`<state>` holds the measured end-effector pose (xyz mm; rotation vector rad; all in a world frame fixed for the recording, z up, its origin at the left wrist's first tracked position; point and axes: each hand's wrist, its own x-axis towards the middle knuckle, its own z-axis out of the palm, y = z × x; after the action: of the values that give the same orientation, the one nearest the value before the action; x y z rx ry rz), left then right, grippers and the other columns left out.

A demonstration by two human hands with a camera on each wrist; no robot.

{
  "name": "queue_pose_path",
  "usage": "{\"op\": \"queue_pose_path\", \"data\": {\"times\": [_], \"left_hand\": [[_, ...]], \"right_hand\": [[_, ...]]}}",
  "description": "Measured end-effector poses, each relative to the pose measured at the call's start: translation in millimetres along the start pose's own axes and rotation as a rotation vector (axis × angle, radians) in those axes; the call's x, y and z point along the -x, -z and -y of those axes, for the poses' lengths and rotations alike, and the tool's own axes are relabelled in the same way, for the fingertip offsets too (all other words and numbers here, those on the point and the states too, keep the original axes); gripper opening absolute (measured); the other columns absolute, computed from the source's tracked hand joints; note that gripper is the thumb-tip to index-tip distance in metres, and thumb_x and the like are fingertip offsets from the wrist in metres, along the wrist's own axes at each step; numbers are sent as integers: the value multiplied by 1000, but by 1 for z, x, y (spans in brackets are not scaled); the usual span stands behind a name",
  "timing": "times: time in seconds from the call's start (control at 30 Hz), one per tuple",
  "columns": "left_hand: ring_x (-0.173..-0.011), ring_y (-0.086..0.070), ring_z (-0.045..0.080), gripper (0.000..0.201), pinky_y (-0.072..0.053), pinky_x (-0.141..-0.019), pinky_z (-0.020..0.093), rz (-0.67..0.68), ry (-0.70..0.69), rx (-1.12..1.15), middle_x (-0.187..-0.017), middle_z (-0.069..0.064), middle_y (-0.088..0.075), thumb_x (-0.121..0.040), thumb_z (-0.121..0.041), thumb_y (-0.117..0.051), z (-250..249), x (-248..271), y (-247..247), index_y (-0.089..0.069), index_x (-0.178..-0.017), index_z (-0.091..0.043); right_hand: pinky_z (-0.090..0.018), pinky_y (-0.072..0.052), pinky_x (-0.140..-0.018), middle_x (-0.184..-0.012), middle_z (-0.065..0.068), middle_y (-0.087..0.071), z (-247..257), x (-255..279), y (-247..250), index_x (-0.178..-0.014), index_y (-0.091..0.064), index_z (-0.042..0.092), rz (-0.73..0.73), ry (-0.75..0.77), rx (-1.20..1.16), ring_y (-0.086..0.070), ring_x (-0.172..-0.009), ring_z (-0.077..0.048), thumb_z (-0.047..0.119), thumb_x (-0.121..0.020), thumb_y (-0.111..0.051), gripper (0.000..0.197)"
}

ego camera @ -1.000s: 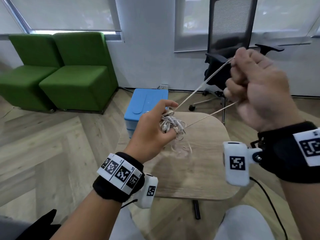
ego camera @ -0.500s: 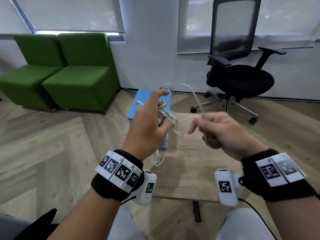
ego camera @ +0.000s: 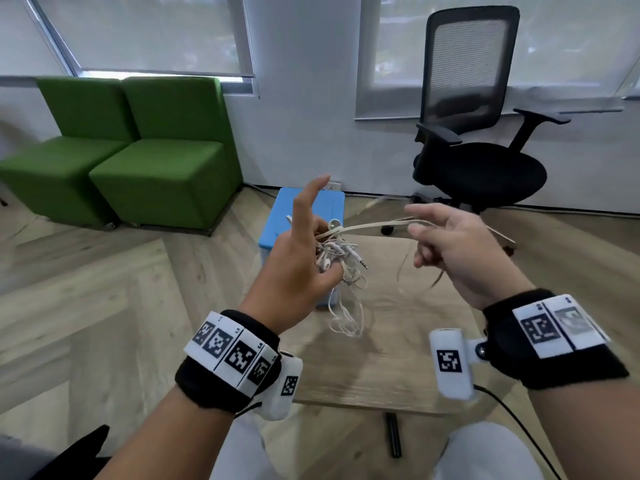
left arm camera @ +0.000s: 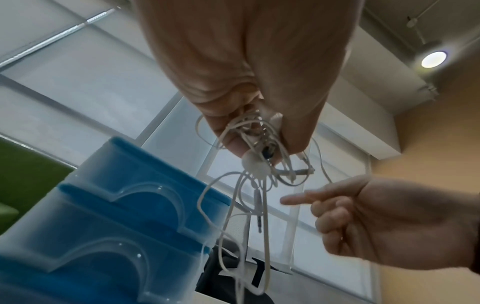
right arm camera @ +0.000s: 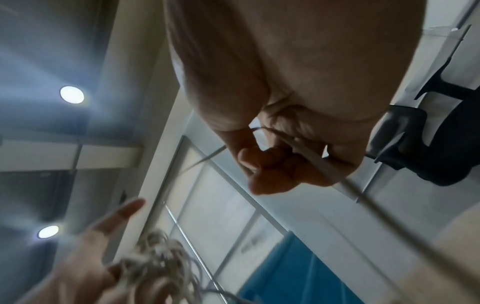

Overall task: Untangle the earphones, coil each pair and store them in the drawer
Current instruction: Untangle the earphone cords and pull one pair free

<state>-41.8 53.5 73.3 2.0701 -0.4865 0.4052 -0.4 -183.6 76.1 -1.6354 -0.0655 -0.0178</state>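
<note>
A tangle of white earphones (ego camera: 337, 258) hangs in the air above the wooden table (ego camera: 381, 368). My left hand (ego camera: 311, 252) grips the knot between thumb and curled fingers, its index finger pointing straight up; loose loops (ego camera: 346, 320) dangle below. From the knot one flat cable strand (ego camera: 374, 225) runs right into my right hand (ego camera: 420, 225), whose curled fingers hold it. The left wrist view shows the tangle (left arm camera: 259, 164) pinched at the fingertips, with an earbud and a jack plug hanging. The right wrist view shows the cable (right arm camera: 319, 164) crossing the curled fingers. The blue drawer unit (ego camera: 304, 213) stands behind the table.
A black office chair (ego camera: 478, 161) stands at the back right and two green seats (ego camera: 138, 157) at the back left. The drawer unit (left arm camera: 103, 226) has translucent shut drawer fronts. My knees show under the table's near edge.
My right hand came down from a high, taut pull to the level of the tangle and now draws one strand out to the right. The left index finger has straightened upward.
</note>
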Motion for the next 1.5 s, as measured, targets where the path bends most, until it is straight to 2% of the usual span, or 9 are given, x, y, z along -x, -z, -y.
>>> {"op": "queue_pose_path", "data": {"times": [0.23,0.47,0.67,0.83,0.97,1.13,1.23,1.37,1.5], "left_hand": [[-82,-63,22,103,-56,-75,35,-26,-37,-12,-115,-3,-51,-80,0,-76,0,-6,2,-16,-151,-45],[-75,-62,23,111,-55,-74,30,211,-17,-30,-127,0,-45,-77,1,-76,-5,-12,2,-10,-153,-46],[-64,-61,35,116,-58,-69,40,311,22,2,-124,3,-49,-76,0,-78,-6,-16,-2,-7,-154,-47],[-62,-60,37,118,-58,-69,48,351,49,32,-122,-2,-48,-76,2,-78,-8,-17,0,-4,-155,-47],[-62,-57,35,121,-56,-60,37,340,76,84,-122,-2,-49,-76,6,-77,-12,-18,2,-2,-157,-43],[-69,-57,48,123,-56,-66,57,375,73,159,-151,-9,-42,-76,10,-76,-13,-16,-3,-2,-158,-42],[-69,-54,49,124,-54,-65,59,381,84,163,-138,-7,-51,-76,9,-77,-11,-15,-5,0,-158,-44],[-64,-55,33,123,-55,-63,43,369,94,204,-119,-1,-56,-77,10,-76,-9,-15,-3,0,-160,-41],[-57,-52,7,121,-50,-63,24,374,103,242,-121,10,-51,-79,12,-75,-9,-15,-3,-2,-160,-41]], "right_hand": [[-31,-46,-66,-58,-4,-53,-13,5,-12,-120,-68,16,181,17,236,-59,-56,-18,0,-95,-65,30],[-23,-50,-61,-65,2,-52,28,17,-21,-113,-69,15,299,287,230,-56,-59,-15,5,-91,-76,26],[-49,-43,-62,-72,-28,-53,37,12,-22,-94,-75,25,228,440,436,-44,-62,-37,23,-96,-69,7],[-43,-51,-67,-51,7,-41,38,8,-26,-105,-70,23,315,400,445,-41,-49,-7,17,-99,-67,9],[-32,-39,-59,-62,-8,-60,38,1,-31,-96,-75,20,302,424,516,-41,-53,-7,25,-100,-67,11],[-40,-56,-67,-65,-23,-50,46,-2,-34,-102,-75,25,453,445,488,-46,-57,-27,26,-100,-67,8],[-51,-51,-70,-76,-23,-61,47,-7,-35,-94,-76,27,476,446,502,-50,-67,-39,30,-99,-67,11],[-43,-54,-72,-67,2,-64,43,-9,-36,-92,-77,18,438,415,576,-59,-65,-21,22,-97,-71,10],[-42,-51,-75,-73,-7,-69,34,-8,-36,-89,-77,11,417,409,612,-62,-70,-22,20,-95,-73,12]]}}
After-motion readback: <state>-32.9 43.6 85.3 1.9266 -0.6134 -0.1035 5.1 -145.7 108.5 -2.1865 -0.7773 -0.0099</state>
